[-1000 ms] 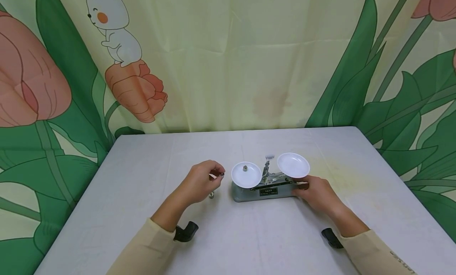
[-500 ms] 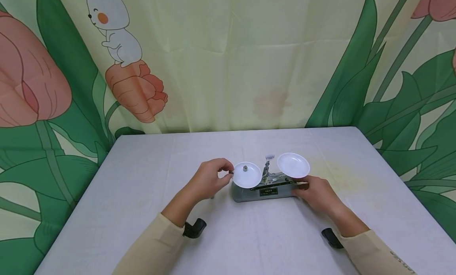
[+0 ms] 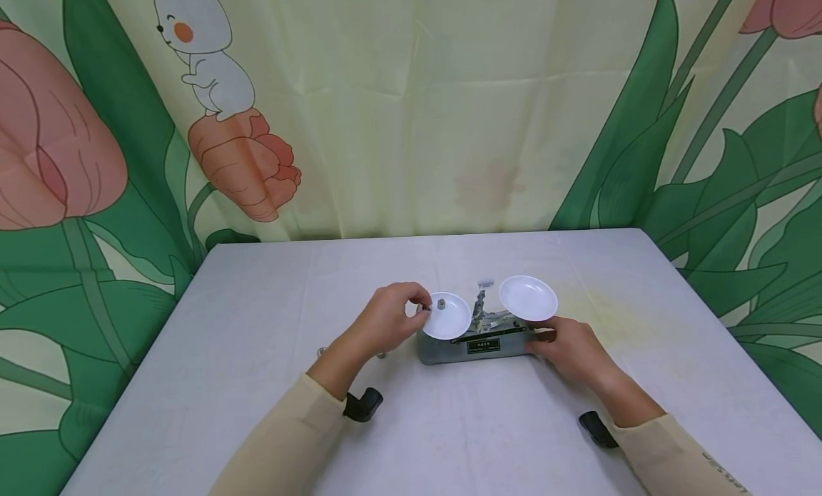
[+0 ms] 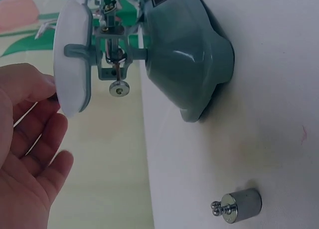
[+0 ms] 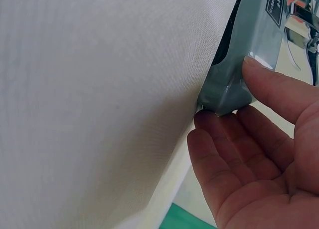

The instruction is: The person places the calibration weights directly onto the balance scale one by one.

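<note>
A grey-green balance scale [image 3: 443, 350] stands on the white-covered table. Its left pan [image 3: 453, 326] carries a small metal weight [image 3: 441, 304], and its right pan [image 3: 529, 298] sits higher. Thumb and forefinger of my left hand [image 3: 392, 314] pinch a small dark weight [image 3: 425, 307] right at the left pan's rim; the fingers mostly cover it. In the left wrist view the other fingers hang loosely curled below the pan [image 4: 71, 84]. My right hand [image 3: 571, 347] grips the right end of the base, thumb on the front face and fingertips round the end [image 5: 224, 92].
A knobbed cylindrical weight [image 4: 244, 205] stands on the table left of the scale. Another small metal piece [image 3: 321, 351] shows beside the left wrist. A printed curtain [image 3: 411, 125] hangs behind the table's far edge.
My left hand has moved right, bringing the small weight from beside the scale to the left pan's rim. The right hand and the scale have stayed put.
</note>
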A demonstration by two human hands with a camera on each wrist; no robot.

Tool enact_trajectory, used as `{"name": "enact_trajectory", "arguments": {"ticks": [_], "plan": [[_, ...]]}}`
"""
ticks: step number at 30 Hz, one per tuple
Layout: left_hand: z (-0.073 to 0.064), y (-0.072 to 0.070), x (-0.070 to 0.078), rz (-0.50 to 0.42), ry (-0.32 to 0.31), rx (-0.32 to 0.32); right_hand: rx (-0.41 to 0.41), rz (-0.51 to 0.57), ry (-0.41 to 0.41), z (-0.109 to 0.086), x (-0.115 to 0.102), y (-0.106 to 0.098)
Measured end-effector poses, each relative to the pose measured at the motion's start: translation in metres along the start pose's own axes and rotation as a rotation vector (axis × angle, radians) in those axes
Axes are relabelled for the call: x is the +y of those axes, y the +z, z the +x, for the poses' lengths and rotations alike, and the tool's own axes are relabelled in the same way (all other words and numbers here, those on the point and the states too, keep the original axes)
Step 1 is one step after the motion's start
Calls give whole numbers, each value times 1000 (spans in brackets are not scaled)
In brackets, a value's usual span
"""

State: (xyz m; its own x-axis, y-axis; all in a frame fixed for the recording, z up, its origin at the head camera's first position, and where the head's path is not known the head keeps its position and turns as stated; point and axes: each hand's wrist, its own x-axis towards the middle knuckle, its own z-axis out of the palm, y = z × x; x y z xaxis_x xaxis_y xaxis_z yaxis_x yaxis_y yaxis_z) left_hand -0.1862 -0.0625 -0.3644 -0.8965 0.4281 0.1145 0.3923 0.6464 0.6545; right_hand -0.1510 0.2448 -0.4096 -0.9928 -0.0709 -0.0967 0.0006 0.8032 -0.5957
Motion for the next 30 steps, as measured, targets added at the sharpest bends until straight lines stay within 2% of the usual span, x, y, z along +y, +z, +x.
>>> {"name": "enact_trajectory", "arguments": {"ticks": [11,19,30], "plan": [[7,4,5,19,-52,-20,4,-4,-20,0,0,-1],[9,6,4,34,-24,-2,4,7,-16,0,1,0],[10,8,4,36,-41,-13,10,6,-27,0,2,0]]}}
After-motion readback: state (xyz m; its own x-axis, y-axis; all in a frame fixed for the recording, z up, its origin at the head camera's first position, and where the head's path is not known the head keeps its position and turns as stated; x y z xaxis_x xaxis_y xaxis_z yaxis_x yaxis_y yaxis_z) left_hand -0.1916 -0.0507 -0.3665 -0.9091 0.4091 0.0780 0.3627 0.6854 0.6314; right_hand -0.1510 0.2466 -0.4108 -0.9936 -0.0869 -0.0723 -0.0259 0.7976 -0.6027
